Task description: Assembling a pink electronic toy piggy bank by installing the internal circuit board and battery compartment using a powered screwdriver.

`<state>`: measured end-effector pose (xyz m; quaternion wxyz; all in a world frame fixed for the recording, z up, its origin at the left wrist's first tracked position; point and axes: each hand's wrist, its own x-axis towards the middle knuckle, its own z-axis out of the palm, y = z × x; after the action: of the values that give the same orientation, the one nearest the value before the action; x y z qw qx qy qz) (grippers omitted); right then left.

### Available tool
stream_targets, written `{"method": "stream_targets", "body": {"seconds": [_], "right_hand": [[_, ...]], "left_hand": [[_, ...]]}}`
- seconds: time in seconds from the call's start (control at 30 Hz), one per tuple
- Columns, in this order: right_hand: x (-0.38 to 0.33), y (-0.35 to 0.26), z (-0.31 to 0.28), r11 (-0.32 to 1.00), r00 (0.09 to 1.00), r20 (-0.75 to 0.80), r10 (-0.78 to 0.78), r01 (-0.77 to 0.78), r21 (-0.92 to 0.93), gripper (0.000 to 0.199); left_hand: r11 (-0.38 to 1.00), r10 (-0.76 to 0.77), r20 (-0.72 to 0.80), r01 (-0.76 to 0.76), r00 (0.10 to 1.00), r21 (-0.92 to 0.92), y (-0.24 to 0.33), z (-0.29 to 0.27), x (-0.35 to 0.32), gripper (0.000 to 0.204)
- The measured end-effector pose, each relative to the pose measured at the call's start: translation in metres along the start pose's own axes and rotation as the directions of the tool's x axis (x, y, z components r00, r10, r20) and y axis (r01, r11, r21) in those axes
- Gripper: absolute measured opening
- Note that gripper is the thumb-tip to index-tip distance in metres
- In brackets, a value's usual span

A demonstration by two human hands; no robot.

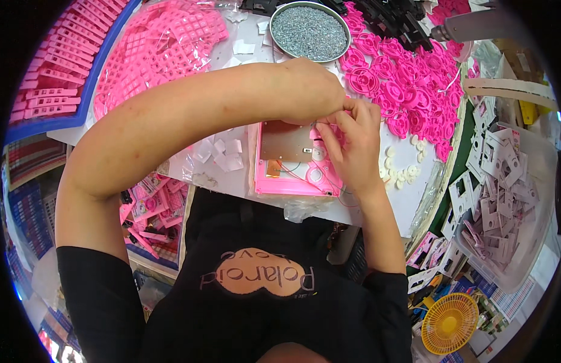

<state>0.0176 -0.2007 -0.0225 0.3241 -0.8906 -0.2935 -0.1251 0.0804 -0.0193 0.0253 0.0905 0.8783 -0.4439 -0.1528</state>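
A pink plastic housing (268,184) lies on the white worktop in front of me, with a brown-grey plate (284,145), thin wires and a round white part (316,176) inside it. My left hand (313,91) reaches across the housing's far edge, curled, its fingertips mostly hidden behind the back of the hand. At the far right corner my right hand (356,136) is closed, thumb and fingers drawn together beside the left one. Whatever small thing they grip is hidden between them.
Beyond the hands stands a round tray of small metal screws (309,33). Glossy pink round parts (407,85) are heaped at right, near small cream-coloured pieces (407,172). Bagged pink pieces (165,48) and a blue-edged tray (89,91) occupy the left. A yellow basket (450,323) sits lower right.
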Motion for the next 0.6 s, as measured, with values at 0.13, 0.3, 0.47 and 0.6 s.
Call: {"method": "stream_targets", "body": {"seconds": [0.13, 0.3, 0.47, 0.6], "right_hand": [[0.003, 0.001, -0.005, 0.999, 0.995, 0.09, -0.033, 0.033, 0.005, 0.012], [0.003, 0.0, -0.029, 0.981, 0.958, 0.211, -0.192, 0.189, 0.032, 0.02], [0.0, -0.007, -0.028, 0.946, 0.928, 0.279, -0.248, 0.293, -0.137, 0.021], [0.007, -0.019, -0.033, 0.898, 0.874, 0.447, -0.19, 0.338, -0.281, 0.019]], "left_hand": [[0.988, 0.103, -0.017, -0.1, 0.995, 0.117, 0.002, 0.007, -0.007, 0.009], [0.993, 0.087, -0.021, -0.085, 0.996, 0.085, 0.005, 0.019, -0.011, 0.014], [0.988, 0.116, 0.002, -0.116, 0.993, 0.099, -0.001, 0.022, -0.005, 0.015], [0.994, 0.071, 0.042, -0.074, 0.997, 0.082, 0.006, 0.01, -0.005, 0.016]]}}
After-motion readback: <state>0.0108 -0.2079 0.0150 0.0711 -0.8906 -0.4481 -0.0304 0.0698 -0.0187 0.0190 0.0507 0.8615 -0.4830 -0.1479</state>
